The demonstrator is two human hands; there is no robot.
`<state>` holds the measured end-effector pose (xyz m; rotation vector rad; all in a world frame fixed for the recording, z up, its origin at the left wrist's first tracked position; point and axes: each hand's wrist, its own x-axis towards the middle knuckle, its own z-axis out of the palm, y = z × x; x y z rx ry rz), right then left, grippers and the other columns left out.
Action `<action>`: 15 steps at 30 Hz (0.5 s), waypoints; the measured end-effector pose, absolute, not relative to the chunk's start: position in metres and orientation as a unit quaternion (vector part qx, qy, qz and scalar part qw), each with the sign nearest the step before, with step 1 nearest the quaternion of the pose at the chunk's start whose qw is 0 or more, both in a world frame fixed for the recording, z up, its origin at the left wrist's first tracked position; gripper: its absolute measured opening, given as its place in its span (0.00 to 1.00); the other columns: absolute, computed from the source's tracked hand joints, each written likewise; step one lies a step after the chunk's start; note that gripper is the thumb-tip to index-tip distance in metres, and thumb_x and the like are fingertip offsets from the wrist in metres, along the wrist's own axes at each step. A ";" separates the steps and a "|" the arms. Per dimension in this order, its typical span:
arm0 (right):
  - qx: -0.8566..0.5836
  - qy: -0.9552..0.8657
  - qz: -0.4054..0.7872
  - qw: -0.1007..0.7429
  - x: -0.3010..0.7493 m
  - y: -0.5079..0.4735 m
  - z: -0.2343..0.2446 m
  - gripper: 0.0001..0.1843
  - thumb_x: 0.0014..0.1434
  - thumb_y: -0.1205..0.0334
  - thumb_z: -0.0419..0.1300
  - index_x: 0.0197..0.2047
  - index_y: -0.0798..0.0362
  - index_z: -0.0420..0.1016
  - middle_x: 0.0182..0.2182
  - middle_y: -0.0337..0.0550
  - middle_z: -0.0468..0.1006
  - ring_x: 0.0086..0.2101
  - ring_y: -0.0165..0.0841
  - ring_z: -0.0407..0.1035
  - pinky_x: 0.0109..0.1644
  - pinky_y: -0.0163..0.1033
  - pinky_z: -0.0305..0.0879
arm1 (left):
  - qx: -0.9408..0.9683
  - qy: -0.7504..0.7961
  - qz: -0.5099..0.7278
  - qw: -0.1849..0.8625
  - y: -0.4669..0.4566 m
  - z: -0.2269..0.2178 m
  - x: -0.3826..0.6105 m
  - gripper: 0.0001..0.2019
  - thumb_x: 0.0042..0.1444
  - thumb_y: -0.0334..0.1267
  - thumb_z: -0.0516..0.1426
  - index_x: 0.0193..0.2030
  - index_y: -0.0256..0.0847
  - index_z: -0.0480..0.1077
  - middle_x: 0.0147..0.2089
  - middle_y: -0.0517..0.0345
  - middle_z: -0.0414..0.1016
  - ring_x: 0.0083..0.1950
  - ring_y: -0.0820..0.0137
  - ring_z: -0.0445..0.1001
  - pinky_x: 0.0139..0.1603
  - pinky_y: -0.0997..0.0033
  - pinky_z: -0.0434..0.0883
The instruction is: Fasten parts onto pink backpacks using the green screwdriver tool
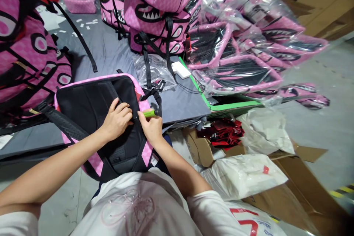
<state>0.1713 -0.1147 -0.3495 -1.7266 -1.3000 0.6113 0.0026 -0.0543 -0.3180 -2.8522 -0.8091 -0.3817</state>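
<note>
White T-shirt up close, then a pink-and-black backpack, back side up, overlapping the table edge. Right hand: fingers curled round a lime-green tool. Left hand: fingers half-bent on the backpack, can't tell if they're pinching anything.

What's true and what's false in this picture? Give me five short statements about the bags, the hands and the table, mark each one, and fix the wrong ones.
1. The right hand's grip is closed on a green tool. True.
2. The left hand's grip is well away from the backpack. False: its fingers rest on the backpack's black side.
3. Bags in clear plastic lie in a heap to the right of the backpack. True.
4. The small white block lies on the floor. False: it is on the table.
5. The stacked bags beyond the backpack are pink with toothed mouths. True.
</note>
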 end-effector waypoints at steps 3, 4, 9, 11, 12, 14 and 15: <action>-0.692 -0.528 0.243 0.429 0.172 -0.114 -0.351 0.16 0.66 0.50 0.58 0.33 0.52 0.78 0.25 0.44 0.81 0.30 0.37 0.78 0.40 0.37 0.69 | -0.951 -0.268 -0.133 0.073 -0.054 -0.318 0.003 0.03 0.61 0.35 0.59 0.36 0.40 0.73 0.43 0.55 0.81 0.54 0.58 0.76 0.68 0.41 0.62; -0.693 -0.526 0.244 0.428 0.173 -0.114 -0.352 0.17 0.66 0.50 0.58 0.32 0.52 0.78 0.25 0.44 0.81 0.30 0.37 0.78 0.39 0.37 0.69 | -0.951 -0.269 -0.134 0.069 -0.054 -0.318 0.003 0.03 0.61 0.34 0.59 0.36 0.40 0.73 0.43 0.54 0.81 0.54 0.58 0.75 0.68 0.41 0.62; -0.679 -0.522 0.254 0.450 0.172 -0.116 -0.351 0.16 0.66 0.51 0.59 0.33 0.52 0.77 0.26 0.45 0.81 0.30 0.38 0.78 0.40 0.37 0.69 | -0.951 -0.280 -0.123 0.048 -0.053 -0.318 0.002 0.02 0.60 0.35 0.58 0.37 0.42 0.73 0.43 0.54 0.81 0.55 0.57 0.74 0.69 0.39 0.61; -0.678 -0.520 0.262 0.448 0.172 -0.117 -0.350 0.15 0.65 0.51 0.59 0.33 0.52 0.78 0.26 0.44 0.81 0.30 0.37 0.78 0.39 0.37 0.69 | -0.950 -0.285 -0.118 0.038 -0.053 -0.318 0.002 0.03 0.60 0.35 0.58 0.37 0.42 0.73 0.44 0.54 0.81 0.56 0.57 0.74 0.69 0.39 0.61; -0.682 -0.515 0.266 0.446 0.172 -0.117 -0.350 0.15 0.65 0.51 0.59 0.33 0.52 0.78 0.26 0.43 0.81 0.29 0.37 0.78 0.39 0.37 0.69 | -0.950 -0.287 -0.117 0.035 -0.054 -0.318 0.002 0.03 0.60 0.35 0.58 0.37 0.42 0.73 0.44 0.54 0.81 0.56 0.57 0.74 0.69 0.39 0.61; -0.685 -0.510 0.277 0.440 0.172 -0.116 -0.349 0.14 0.65 0.51 0.60 0.34 0.51 0.78 0.26 0.42 0.82 0.29 0.36 0.77 0.39 0.36 0.69 | -0.950 -0.286 -0.117 0.036 -0.054 -0.318 0.002 0.03 0.60 0.35 0.57 0.37 0.42 0.73 0.44 0.54 0.81 0.56 0.57 0.74 0.69 0.38 0.61; -0.684 -0.510 0.283 0.438 0.173 -0.116 -0.348 0.14 0.65 0.51 0.60 0.34 0.51 0.78 0.27 0.42 0.82 0.29 0.36 0.77 0.38 0.35 0.69 | -0.950 -0.286 -0.118 0.038 -0.054 -0.318 0.002 0.03 0.61 0.34 0.57 0.37 0.42 0.73 0.44 0.53 0.81 0.56 0.57 0.74 0.69 0.38 0.61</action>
